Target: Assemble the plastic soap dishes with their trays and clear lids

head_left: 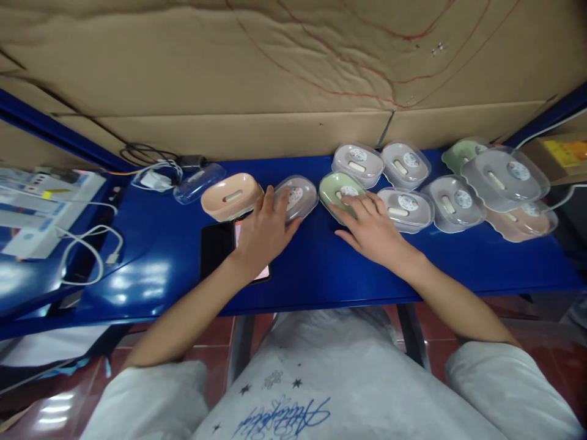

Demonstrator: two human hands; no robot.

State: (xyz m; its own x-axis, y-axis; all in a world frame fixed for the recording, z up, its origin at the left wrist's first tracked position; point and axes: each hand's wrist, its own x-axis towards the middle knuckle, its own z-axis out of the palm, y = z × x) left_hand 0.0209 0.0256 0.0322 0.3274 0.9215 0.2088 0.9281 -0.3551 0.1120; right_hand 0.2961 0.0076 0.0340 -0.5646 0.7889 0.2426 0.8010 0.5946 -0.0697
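The left hand [267, 229] lay over a gray-lilac box [302, 194] near the middle of the blue counter [307, 256], fingers spread on its clear top and thumb at its near right side. The right hand [367, 223] reached onto a green box [342, 183] just to the right, fingertips on the lid and thumb held apart over the counter. The grip of each hand stood open, fingers loosely parted; how hard either pressed could not be told.

Left of the left hand was a peach box [224, 194], its pale handle piece showing, and beside it lay a clear lid [195, 186]. Under the left wrist was a black folding case [217, 249] with a lit screen [262, 273].

To the right of the green box stood 4 pale gray boxes [447, 198], 2 at the back and 2 nearer the person. At the far right, another gray box [502, 180] overlapped another green box [458, 153] behind it and another peach box [516, 227] in front; whether it rested on them could not be told.

White cables [160, 174] with a plug were gathered at the counter's back left, before the cardboard wall [229, 91], where red wires [321, 91] ran in loops.
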